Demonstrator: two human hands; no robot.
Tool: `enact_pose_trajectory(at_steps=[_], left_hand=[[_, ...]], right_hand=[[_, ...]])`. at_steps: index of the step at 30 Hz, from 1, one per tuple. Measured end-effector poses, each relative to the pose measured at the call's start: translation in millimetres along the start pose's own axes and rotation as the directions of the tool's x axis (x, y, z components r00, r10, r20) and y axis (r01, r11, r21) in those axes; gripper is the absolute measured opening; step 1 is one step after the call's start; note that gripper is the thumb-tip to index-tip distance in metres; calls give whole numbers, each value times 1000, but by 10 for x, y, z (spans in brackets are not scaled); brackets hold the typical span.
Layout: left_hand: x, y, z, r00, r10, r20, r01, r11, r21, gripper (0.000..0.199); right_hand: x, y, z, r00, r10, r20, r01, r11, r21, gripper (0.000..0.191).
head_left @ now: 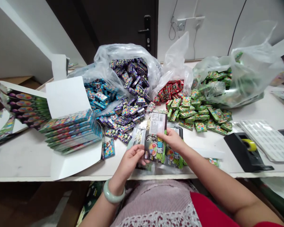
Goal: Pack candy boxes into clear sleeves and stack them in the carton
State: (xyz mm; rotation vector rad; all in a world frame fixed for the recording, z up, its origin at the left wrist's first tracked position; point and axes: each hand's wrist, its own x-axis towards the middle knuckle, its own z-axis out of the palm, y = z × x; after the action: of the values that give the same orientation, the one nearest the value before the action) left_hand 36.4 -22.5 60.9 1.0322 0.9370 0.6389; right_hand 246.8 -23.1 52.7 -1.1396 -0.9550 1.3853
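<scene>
While the left hand [130, 157], a pale bangle [113, 194] on its wrist, curls its fingers shut on the lower edge of a glossy printed pouch [155, 142], the right hand [171, 138] pinches the pouch's upper right side; it sits above the white table [21, 157]'s near edge; beyond lie small purple packets [126, 116], green packets [198, 115] and crinkled clear bags [248, 72].

A white table [19, 157] is set before white walls [217, 28]. A dark door [113, 25] with a lever handle [145, 30] is seen behind it, and a wall socket [190, 22] with hanging cables beside.
</scene>
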Motion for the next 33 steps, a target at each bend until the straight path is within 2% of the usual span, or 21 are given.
enact_pose_trajectory(at_steps=[3,5,8,11,13,16,18,22,25,28,30,33], left_hand=[[-9,-96,27,998,32,-55,-37,996,-79,41],[24,-99,92,997,59,-58,-61,998,-35,44],[89,-50,196,977,154,-144,-137,983,125,38],[128,-21,237,970,182,-161,-157,975,160,34],[128,-43,225,983,121,-139,-110,990,87,36],[98,-145,180,985,62,-160,-66,998,-19,38],[68,-234,148,989,45,-141,-55,996,-66,38],[64,-292,112,999,1,-33,-6,990,-140,39],[147,-141,131,982,130,-140,-155,971,-181,39],[242,50,177,950,229,-212,-271,943,-194,39],[271,101,209,954,217,-206,-262,940,-220,37],[256,38,243,962,176,-210,-226,944,-242,36]], right_hand=[[-109,43,47,997,-3,78,10,996,-92,42],[-171,70,113,997,-69,26,73,971,-229,38],[-219,108,204,989,-141,-43,110,900,-422,38],[-228,143,231,985,-148,-87,87,867,-491,46],[-227,154,203,990,-125,-72,81,895,-439,46],[-233,152,113,996,-13,84,29,980,-195,38],[-252,156,43,988,44,147,-31,995,-94,34],[-330,211,-57,986,134,95,-122,985,-121,39],[-409,278,-69,962,221,161,-198,969,-150,42],[-498,337,-52,961,211,178,-179,968,-177,40],[-557,357,-48,968,186,168,-156,971,-180,38],[-619,330,-62,958,199,207,-167,973,-161,35]])
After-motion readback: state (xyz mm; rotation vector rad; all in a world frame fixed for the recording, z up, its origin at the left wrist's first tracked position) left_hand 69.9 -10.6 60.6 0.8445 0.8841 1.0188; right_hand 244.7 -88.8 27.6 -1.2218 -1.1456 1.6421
